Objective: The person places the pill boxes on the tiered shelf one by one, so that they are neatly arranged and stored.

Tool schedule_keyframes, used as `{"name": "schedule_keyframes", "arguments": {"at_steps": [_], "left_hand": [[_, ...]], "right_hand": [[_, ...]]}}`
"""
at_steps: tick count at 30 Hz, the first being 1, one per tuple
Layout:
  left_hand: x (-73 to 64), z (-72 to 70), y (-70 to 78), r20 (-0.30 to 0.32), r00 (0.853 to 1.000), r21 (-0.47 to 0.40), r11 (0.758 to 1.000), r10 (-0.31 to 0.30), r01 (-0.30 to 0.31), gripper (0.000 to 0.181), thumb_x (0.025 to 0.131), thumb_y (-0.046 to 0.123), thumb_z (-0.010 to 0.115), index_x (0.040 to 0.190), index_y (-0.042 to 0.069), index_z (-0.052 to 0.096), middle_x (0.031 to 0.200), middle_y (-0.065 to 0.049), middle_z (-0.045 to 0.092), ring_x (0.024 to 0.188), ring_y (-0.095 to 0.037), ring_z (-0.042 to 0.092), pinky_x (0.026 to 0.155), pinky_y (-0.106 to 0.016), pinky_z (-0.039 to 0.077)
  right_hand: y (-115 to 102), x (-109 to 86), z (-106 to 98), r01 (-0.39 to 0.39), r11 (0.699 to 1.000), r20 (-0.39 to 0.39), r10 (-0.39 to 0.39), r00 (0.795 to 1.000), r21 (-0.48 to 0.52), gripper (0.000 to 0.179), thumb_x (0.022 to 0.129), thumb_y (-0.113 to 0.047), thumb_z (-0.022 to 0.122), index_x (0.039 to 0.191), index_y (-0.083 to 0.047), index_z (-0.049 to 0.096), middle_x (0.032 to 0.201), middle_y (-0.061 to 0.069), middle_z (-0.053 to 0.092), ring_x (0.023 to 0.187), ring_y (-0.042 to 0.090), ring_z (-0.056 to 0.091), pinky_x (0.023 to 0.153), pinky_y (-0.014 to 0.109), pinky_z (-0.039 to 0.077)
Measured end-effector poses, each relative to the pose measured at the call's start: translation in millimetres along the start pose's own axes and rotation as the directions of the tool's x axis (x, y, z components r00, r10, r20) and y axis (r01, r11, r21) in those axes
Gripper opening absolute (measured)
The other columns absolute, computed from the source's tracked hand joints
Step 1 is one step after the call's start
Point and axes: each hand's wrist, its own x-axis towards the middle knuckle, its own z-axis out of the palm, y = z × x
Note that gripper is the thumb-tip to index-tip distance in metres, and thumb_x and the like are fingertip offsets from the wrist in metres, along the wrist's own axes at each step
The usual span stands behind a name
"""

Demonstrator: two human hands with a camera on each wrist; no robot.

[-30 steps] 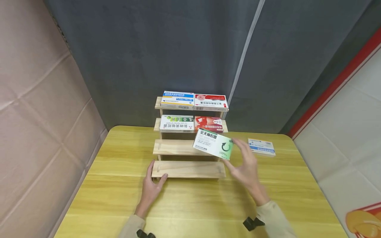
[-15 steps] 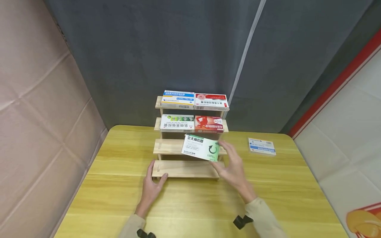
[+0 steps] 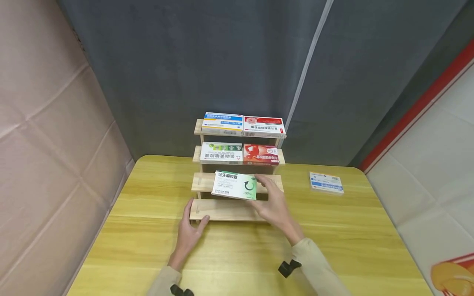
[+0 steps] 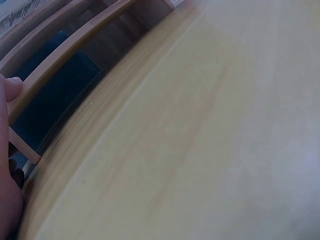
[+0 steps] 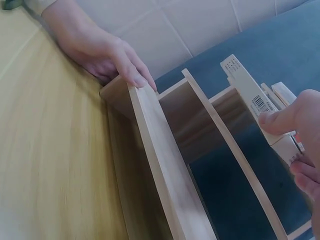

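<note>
My right hand (image 3: 275,209) pinches a white and green medicine box (image 3: 233,186) by its right end. The box tilts slightly over the third step of a four-tier wooden display rack (image 3: 227,210), printed face showing. In the right wrist view, the thumb presses the barcode side of the box (image 5: 242,82), held above the step edges. My left hand (image 3: 188,235) grips the left end of the rack's lowest step, thumb at the front edge and fingers along the side. Only part of that hand (image 4: 9,192) enters the left wrist view.
Blue-white (image 3: 223,124) and red-white (image 3: 264,127) medicine boxes lie on the top step. A green-white box (image 3: 221,153) and a red one (image 3: 261,154) lie on the second. Another blue-white box (image 3: 326,183) lies on the table (image 3: 355,230) at right. A dark curtain (image 3: 185,74) hangs behind.
My right hand has carried the medicine box leftward and a little down, from the rack's right side to over the middle of the third step. My left hand stays on the rack.
</note>
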Motion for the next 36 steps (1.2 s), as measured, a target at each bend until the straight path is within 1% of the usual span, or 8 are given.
{"name": "schedule_keyframes", "arguments": {"at_steps": [5, 9, 13, 16, 20, 26, 31, 36], "left_hand": [[0.7, -0.8, -0.4, -0.008, 1.000, 0.002, 1.000, 0.006, -0.006, 0.086, 0.092, 0.029, 0.076, 0.161, 0.015, 0.025, 0.164, -0.019, 0.033, 0.151, -0.044, 0.027, 0.122, -0.070, 0.019], [0.6, -1.9, -0.5, -0.008, 1.000, 0.003, 1.000, 0.001, -0.001, 0.086, 0.093, 0.028, 0.075, 0.161, 0.014, 0.025, 0.164, -0.017, 0.032, 0.152, -0.042, 0.027, 0.123, -0.069, 0.019], [0.7, -1.7, -1.8, -0.010, 1.000, 0.001, 1.000, 0.006, -0.006, 0.085, 0.093, 0.029, 0.075, 0.160, 0.013, 0.026, 0.165, -0.016, 0.032, 0.152, -0.042, 0.028, 0.123, -0.069, 0.019], [0.6, -1.2, -2.5, -0.010, 1.000, -0.003, 1.000, 0.012, -0.012, 0.085, 0.093, 0.029, 0.075, 0.160, 0.013, 0.026, 0.164, -0.016, 0.032, 0.151, -0.042, 0.029, 0.123, -0.068, 0.019], [0.4, -1.0, -1.9, -0.015, 1.000, -0.015, 1.000, 0.018, -0.019, 0.086, 0.092, 0.028, 0.075, 0.160, 0.012, 0.026, 0.163, -0.017, 0.034, 0.151, -0.042, 0.031, 0.124, -0.066, 0.019], [-0.1, -1.2, -0.2, -0.016, 1.000, -0.013, 1.000, 0.022, -0.022, 0.086, 0.092, 0.027, 0.076, 0.160, 0.010, 0.026, 0.162, -0.019, 0.036, 0.150, -0.043, 0.031, 0.123, -0.068, 0.019], [0.0, -1.3, 2.0, -0.014, 1.000, -0.014, 1.000, 0.020, -0.020, 0.086, 0.092, 0.027, 0.076, 0.160, 0.010, 0.026, 0.161, -0.020, 0.037, 0.150, -0.042, 0.032, 0.124, -0.066, 0.020], [-1.0, -0.1, 1.6, -0.007, 1.000, -0.016, 1.000, 0.025, -0.025, 0.085, 0.093, 0.028, 0.075, 0.160, 0.011, 0.026, 0.162, -0.019, 0.036, 0.150, -0.042, 0.032, 0.124, -0.065, 0.020]], "right_hand": [[-4, 8.8, 10, -0.101, 0.995, 0.072, 0.100, 0.992, 0.005, 0.081, 0.075, -0.017, 0.091, 0.144, -0.003, 0.052, 0.141, 0.012, 0.060, 0.123, 0.033, 0.062, 0.106, 0.049, 0.054], [-4, 16.2, 18, -0.141, 0.989, 0.112, 0.136, 0.984, 0.034, 0.081, 0.076, -0.017, 0.090, 0.145, -0.004, 0.052, 0.142, 0.011, 0.060, 0.125, 0.033, 0.061, 0.109, 0.051, 0.051], [-1, 21.7, 26, -0.130, 0.991, 0.137, 0.124, 0.983, 0.034, 0.080, 0.077, -0.016, 0.089, 0.146, -0.004, 0.051, 0.143, 0.012, 0.059, 0.128, 0.030, 0.060, 0.112, 0.046, 0.049], [1, 24.9, 31, -0.118, 0.993, 0.137, 0.115, 0.984, 0.015, 0.079, 0.076, -0.018, 0.089, 0.144, -0.003, 0.052, 0.143, 0.014, 0.060, 0.129, 0.029, 0.059, 0.114, 0.045, 0.047], [3, 29.2, 36, -0.125, 0.992, 0.144, 0.124, 0.982, -0.004, 0.078, 0.076, -0.021, 0.089, 0.143, -0.003, 0.053, 0.142, 0.014, 0.060, 0.130, 0.030, 0.059, 0.116, 0.045, 0.046], [5, 34.9, 40, -0.147, 0.989, 0.160, 0.147, 0.976, -0.011, 0.078, 0.077, -0.020, 0.089, 0.143, -0.001, 0.052, 0.141, 0.016, 0.060, 0.128, 0.032, 0.060, 0.114, 0.046, 0.047], [5, 38.7, 42, -0.135, 0.991, 0.169, 0.136, 0.976, -0.019, 0.079, 0.077, -0.020, 0.089, 0.144, 0.000, 0.051, 0.142, 0.017, 0.059, 0.129, 0.032, 0.059, 0.116, 0.045, 0.045], [4, 38.0, 42, -0.130, 0.991, 0.177, 0.133, 0.975, -0.029, 0.080, 0.078, -0.021, 0.087, 0.145, 0.001, 0.049, 0.146, 0.018, 0.056, 0.133, 0.035, 0.055, 0.118, 0.049, 0.043]]}}
